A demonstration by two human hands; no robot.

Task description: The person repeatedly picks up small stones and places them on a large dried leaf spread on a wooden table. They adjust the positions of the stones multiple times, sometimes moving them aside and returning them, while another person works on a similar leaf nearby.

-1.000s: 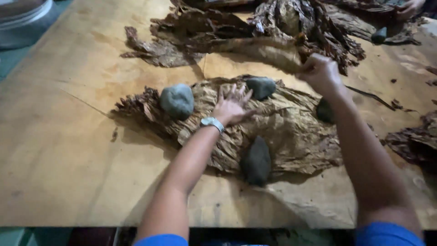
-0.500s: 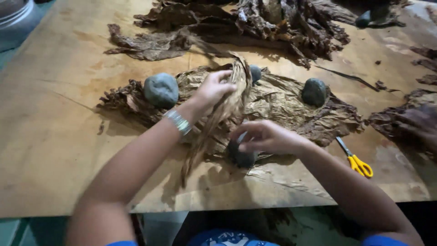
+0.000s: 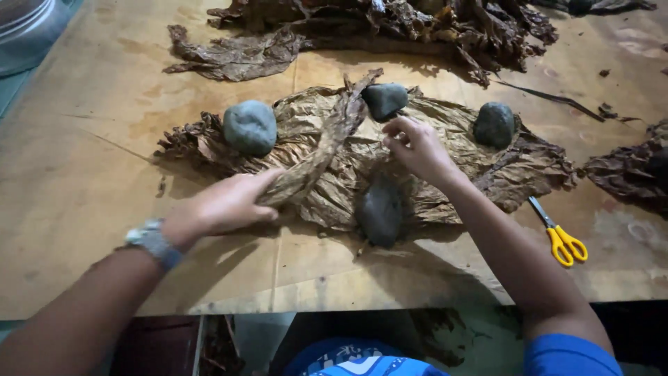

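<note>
While the left hand [image 3: 221, 206] grips the rolled leaf [image 3: 321, 147], right-hand fingers [image 3: 398, 132] pinch beside it.

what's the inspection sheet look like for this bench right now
surface: worn, stained wooden board.
job's things: flattened dried leaves weighted by four grey stones; a twisted leaf strip lies across them.
clutter: yellow-handled scissors, loose leaf heap at the back, separate leaf.
grips: left hand pinches the strip's near end; right hand fingers the leaves by the rear stone.
cables: nothing seen.
surroundings: clear container at the far left corner.
</note>
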